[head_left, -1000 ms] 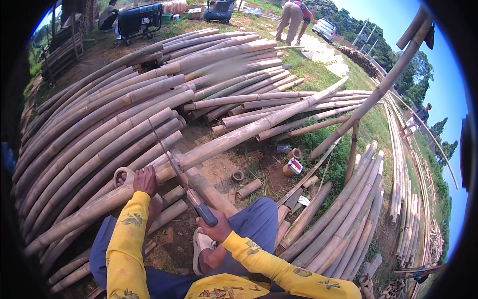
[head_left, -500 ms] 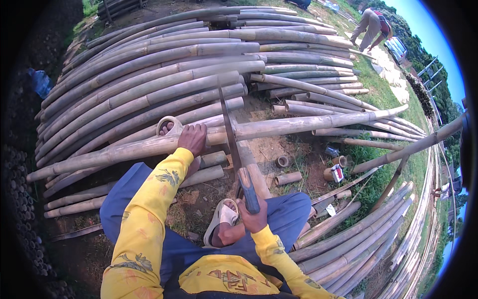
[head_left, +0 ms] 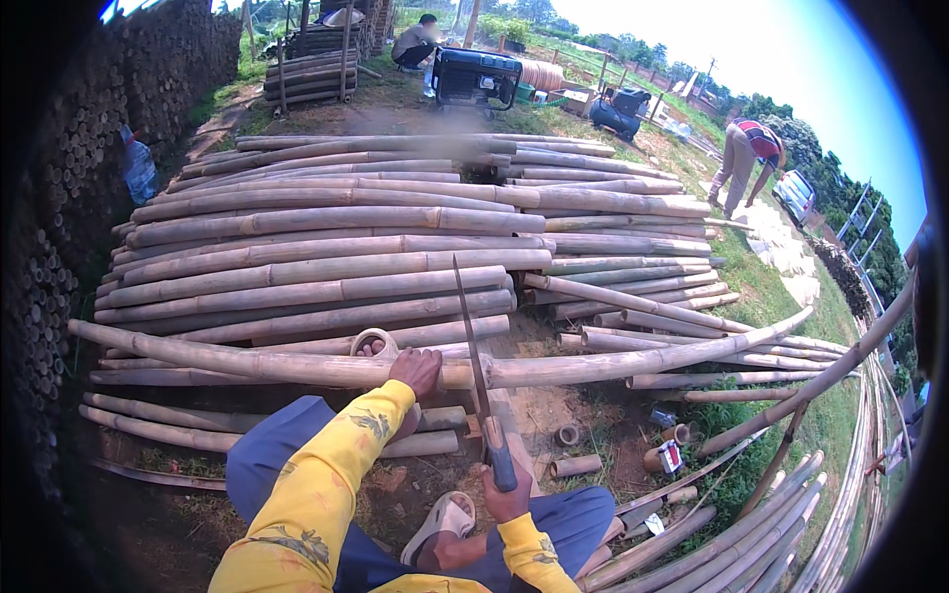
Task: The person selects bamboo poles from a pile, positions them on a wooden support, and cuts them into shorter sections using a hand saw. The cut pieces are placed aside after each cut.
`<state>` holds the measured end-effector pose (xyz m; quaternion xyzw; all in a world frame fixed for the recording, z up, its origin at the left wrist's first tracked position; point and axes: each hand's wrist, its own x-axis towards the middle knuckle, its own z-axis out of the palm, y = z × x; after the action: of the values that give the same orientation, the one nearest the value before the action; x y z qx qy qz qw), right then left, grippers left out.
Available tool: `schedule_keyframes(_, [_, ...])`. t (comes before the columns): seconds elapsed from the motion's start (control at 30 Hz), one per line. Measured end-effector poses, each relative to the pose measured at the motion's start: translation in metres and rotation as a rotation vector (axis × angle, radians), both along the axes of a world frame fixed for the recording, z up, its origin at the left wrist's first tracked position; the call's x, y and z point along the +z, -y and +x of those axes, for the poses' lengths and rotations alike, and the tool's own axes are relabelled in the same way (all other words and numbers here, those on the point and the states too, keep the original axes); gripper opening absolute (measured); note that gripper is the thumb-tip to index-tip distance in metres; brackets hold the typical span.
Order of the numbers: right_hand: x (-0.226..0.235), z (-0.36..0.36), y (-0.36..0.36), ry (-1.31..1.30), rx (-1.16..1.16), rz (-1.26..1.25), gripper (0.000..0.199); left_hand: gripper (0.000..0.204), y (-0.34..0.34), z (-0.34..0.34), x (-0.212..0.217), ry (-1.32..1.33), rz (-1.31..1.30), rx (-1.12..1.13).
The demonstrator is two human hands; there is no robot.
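Pinning long bamboo pole (head_left: 633,364) with left hand (head_left: 415,370), fingers curled over it; gripping machete (head_left: 476,371) handle in right hand (head_left: 506,494), fingers fully closed, blade pointing far.

Open air lies above the long bamboo pole (head_left: 613,368). Behind it the stacked bamboo pile (head_left: 326,247) blocks the way. In front, short offcuts (head_left: 575,465) and the person's knees (head_left: 297,455) crowd the bare ground (head_left: 554,405).
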<state>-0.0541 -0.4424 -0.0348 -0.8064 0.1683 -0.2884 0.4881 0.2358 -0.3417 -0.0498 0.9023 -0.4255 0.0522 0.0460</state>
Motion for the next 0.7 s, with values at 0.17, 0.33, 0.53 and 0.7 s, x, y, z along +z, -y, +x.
schedule_keyframes(0.17, [0.011,-0.043,-0.027,-0.020,-0.005,0.107,0.018,0.046,-0.013,-0.003,-0.026,0.177,-0.055,0.000])
schedule_keyframes(0.33, [0.001,-0.062,-0.012,-0.145,-0.078,0.225,0.013,0.065,0.018,-0.006,0.004,-0.059,0.047,-0.028])
schedule_keyframes(0.53, [0.029,-0.107,-0.048,-0.103,-0.048,0.090,0.013,0.057,-0.006,-0.006,-0.004,0.059,-0.005,0.009])
schedule_keyframes(0.7, [0.023,-0.019,-0.020,-0.167,-0.017,0.345,0.011,0.056,0.000,-0.013,-0.013,0.072,-0.043,-0.006])
